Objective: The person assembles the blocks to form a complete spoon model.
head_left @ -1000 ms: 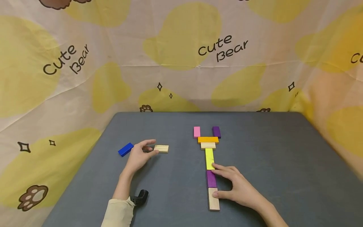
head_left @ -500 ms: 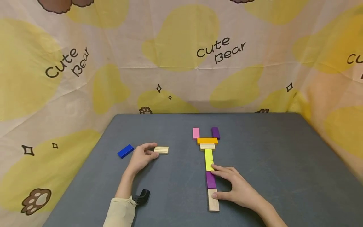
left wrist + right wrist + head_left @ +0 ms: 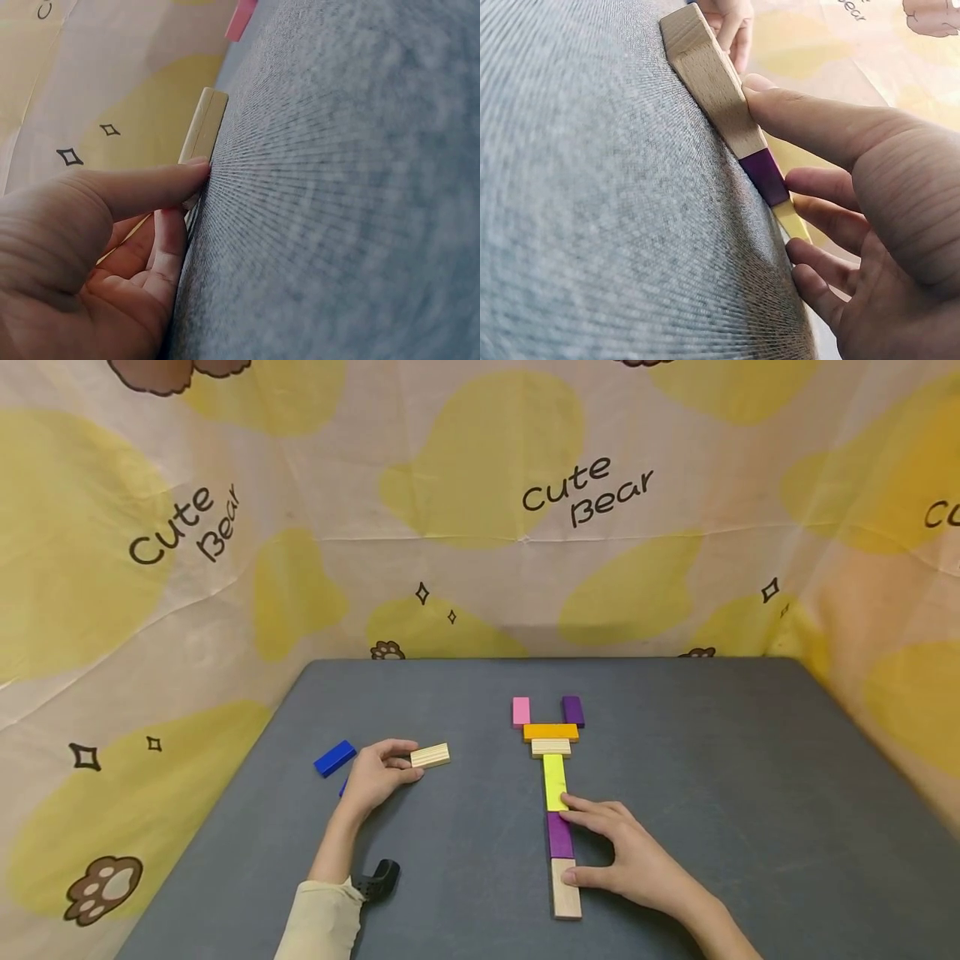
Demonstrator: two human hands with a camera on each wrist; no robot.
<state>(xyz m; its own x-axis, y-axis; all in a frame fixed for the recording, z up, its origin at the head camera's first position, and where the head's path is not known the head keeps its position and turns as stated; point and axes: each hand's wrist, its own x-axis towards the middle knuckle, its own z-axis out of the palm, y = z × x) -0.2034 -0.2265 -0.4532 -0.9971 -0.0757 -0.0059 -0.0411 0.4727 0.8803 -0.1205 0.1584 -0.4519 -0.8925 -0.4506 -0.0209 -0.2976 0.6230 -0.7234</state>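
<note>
My left hand (image 3: 377, 775) pinches one end of a plain wooden block (image 3: 430, 756) between thumb and fingers, low over the table. In the left wrist view that block's free end (image 3: 206, 124) points away from the thumb. My right hand (image 3: 633, 858) rests along a column of blocks, its fingers fairly straight. Its thumb touches a plain wooden block (image 3: 567, 902) at the near end, while its fingertips touch around a purple block (image 3: 558, 839) and a yellow block (image 3: 553, 777).
Beyond the yellow block lie a striped wooden block (image 3: 551, 747) and an orange block (image 3: 551, 732), both crosswise. Farther back are a pink block (image 3: 521, 712) and a dark purple block (image 3: 573, 711). A blue block (image 3: 334, 758) lies left of my left hand; another blue piece is mostly hidden.
The wooden block at my left hand has turned, its right end swinging away from me. My left hand has shifted slightly right, exposing a second blue piece. The right hand stays put.
</note>
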